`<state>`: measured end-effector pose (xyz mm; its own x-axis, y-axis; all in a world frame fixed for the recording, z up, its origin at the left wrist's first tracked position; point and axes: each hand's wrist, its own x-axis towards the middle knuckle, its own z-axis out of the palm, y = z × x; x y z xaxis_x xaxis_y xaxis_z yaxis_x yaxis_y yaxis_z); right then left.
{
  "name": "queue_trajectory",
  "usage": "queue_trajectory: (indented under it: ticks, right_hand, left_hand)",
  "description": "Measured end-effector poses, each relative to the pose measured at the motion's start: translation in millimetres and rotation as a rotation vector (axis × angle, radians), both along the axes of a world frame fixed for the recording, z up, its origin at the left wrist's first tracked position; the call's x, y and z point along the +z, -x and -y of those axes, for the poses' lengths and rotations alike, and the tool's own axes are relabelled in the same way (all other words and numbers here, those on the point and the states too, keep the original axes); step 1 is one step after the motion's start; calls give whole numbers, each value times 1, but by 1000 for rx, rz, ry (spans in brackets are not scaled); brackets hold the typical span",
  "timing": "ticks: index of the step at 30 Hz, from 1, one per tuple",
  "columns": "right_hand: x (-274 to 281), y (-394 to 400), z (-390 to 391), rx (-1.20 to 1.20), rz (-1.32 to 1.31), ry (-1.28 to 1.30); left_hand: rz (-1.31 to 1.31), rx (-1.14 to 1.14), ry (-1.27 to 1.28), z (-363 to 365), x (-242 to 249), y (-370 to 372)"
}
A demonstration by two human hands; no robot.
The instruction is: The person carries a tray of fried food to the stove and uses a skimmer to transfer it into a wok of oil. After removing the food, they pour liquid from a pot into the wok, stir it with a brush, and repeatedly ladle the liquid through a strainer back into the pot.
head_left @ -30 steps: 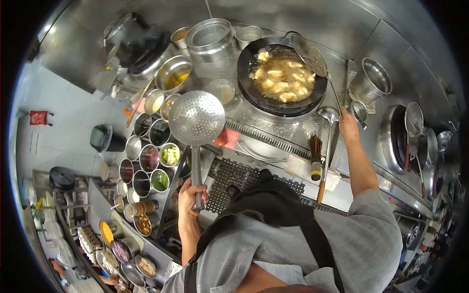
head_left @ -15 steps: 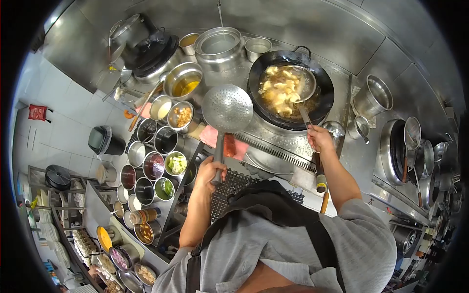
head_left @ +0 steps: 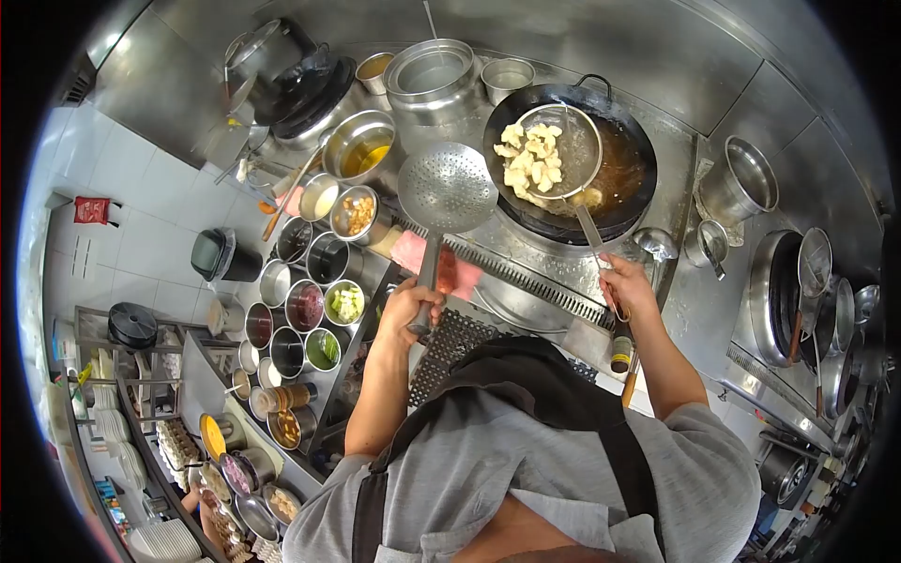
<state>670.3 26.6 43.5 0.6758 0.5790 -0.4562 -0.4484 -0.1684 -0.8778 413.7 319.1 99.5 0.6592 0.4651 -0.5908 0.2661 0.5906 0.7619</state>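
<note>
My left hand (head_left: 411,307) is wrapped round the handle of a large perforated ladle (head_left: 448,188), whose round head is held left of the wok. My right hand (head_left: 626,284) grips the handle of a wire strainer (head_left: 587,150). The strainer is over the black wok (head_left: 642,159), with pale, yellowish food pieces (head_left: 533,158) gathered on its left side. Brown liquid (head_left: 619,169) shows in the wok to the right of the strainer, and a few bits lie near the strainer's lower rim.
Behind the ladle stands a large metal pot (head_left: 430,108); a pot with yellow oil (head_left: 364,157) is left of it. Several ingredient containers fill the left side. A ladle (head_left: 655,243) rests right of the wok, near a tall metal pot (head_left: 738,174). Another wok (head_left: 772,298) is farther right.
The strainer has moved left and up in the wok, and the food pieces now lie gathered in it rather than spread in bubbling liquid. Both hands keep their grips. The whole view has shifted slightly.
</note>
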Motion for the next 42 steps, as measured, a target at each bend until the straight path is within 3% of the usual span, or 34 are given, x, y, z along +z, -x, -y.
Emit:
queue_trajectory:
  ticks: [10, 18, 25, 27, 31, 35, 37, 38, 40, 42]
  right_hand:
    - [8, 2, -7, -30, -132, -133]
    - [35, 26, 0, 125, -35, -102]
    - [44, 54, -27, 378, 499, 334]
    - [38, 56, -30, 407, 976, 362]
    - [54, 59, -32, 430, 1021, 427]
    - [61, 45, -22, 323, 994, 461]
    - [62, 20, 1, 86, 589, 456]
    - [57, 7, 11, 77, 589, 460]
    - [38, -23, 34, -66, 862, 594]
    - [3, -55, 56, -43, 896, 636]
  left_hand:
    - [25, 9, 72, 11, 5, 3]
    - [94, 39, 125, 18, -3, 20]
    - [102, 16, 87, 20, -10, 31]
    - [108, 19, 79, 18, -14, 35]
    - [157, -5, 156, 19, -24, 42]
    - [261, 42, 307, 19, -27, 51]
    - [273, 14, 327, 20, -28, 61]
    - [292, 33, 362, 21, -33, 64]
    - [316, 52, 407, 20, -39, 66]
    - [302, 42, 387, 17, -44, 67]
